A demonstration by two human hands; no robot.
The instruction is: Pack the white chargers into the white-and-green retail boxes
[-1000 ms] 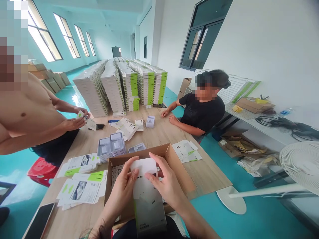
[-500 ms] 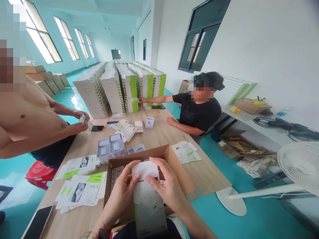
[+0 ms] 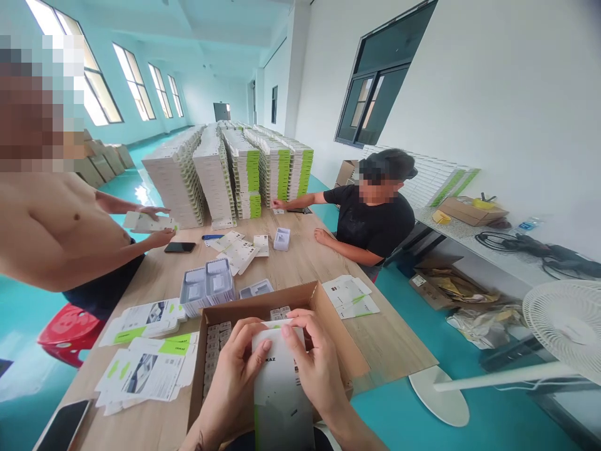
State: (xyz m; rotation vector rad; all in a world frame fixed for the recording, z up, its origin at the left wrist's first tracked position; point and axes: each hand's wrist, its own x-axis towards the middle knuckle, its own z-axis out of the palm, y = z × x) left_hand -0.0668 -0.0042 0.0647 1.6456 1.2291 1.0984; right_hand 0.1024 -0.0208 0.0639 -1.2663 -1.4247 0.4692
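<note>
Both my hands hold a white and green printed packaging box (image 3: 282, 394) close in front of me. My left hand (image 3: 237, 366) grips its upper left edge, thumb on the front. On the upper right, my right hand (image 3: 312, 357) has its thumb on the face and fingers curled over the top edge. Below and behind them stands an open cardboard carton (image 3: 338, 326) with rows of small white packed pieces (image 3: 213, 351) inside. Part of the carton's contents is hidden by my hands.
Flat printed boxes (image 3: 150, 369) lie left of the carton, more (image 3: 347, 294) to its right. Plastic trays (image 3: 206, 282) are stacked beyond it. A phone (image 3: 66, 426) lies front left. Two people sit at the table (image 3: 300, 263); tall box stacks (image 3: 173, 175) stand behind. A fan (image 3: 563, 326) stands right.
My fingers have shifted along the top edge of the box, the right thumb higher now. The person at left now holds a flat box out; the person at right has drawn a hand from the stack.
</note>
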